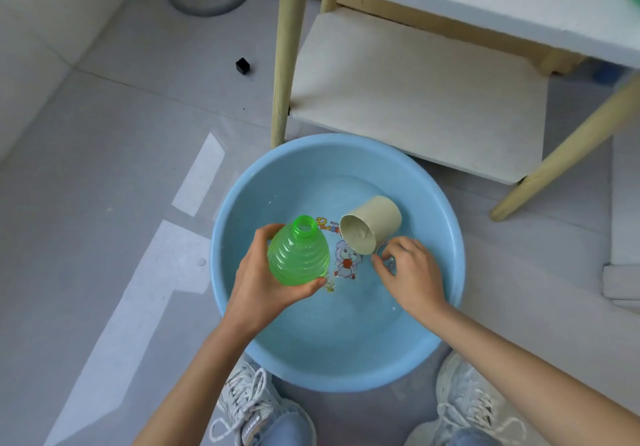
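Left hand (263, 286): forearm runs up from bottom-left, fingers and thumb wrapped round the lower body of the one green bottle (298, 255). Bottle sits over the left part of the single blue basin (346, 341), long axis near upright, open neck pointing up and away. One beige cup (377, 217) just right of it, tipped on its side over the water, mouth facing the bottle. Right hand (412, 272) palm down, fingers curled on the cup's handle
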A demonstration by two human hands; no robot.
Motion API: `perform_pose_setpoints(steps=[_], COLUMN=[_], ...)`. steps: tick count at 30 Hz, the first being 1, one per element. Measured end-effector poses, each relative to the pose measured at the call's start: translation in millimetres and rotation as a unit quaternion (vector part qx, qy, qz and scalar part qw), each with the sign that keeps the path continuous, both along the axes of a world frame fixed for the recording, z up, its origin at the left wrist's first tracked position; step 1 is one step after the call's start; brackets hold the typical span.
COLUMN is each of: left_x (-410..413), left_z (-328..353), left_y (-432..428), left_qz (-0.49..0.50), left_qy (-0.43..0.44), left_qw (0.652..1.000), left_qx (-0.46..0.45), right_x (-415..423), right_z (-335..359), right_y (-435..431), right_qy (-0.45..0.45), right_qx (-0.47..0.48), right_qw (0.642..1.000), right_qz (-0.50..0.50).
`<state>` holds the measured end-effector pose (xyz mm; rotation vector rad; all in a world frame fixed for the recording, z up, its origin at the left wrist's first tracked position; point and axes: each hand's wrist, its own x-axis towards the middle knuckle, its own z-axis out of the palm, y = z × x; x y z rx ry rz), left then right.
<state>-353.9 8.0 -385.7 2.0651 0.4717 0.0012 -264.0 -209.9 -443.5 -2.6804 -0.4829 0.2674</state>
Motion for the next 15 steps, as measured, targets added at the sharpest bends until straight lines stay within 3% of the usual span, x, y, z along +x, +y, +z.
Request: perform_pose_setpoints(steps=[4, 8, 15], left_x=[3, 8, 13], left_z=[21, 48, 92], left_y=[-4, -8, -9], left_qz=[-0.004, -0.016, -0.035], left_qy=[-0.015, -0.026, -0.039], left_qw=[1.000, 1.000, 0.999], left_qx=[0.001, 0.004, 0.001], right_x=[6, 6, 20], right_z=[31, 69, 145], right_y=[-1, -2, -3], right_qy=[0.063, 0.130, 0.128], right_qx=[0.045, -0.003, 0.024], right_qw=[0.996, 0.987, 0.985], right_qz=[0.039, 0.090, 0.110])
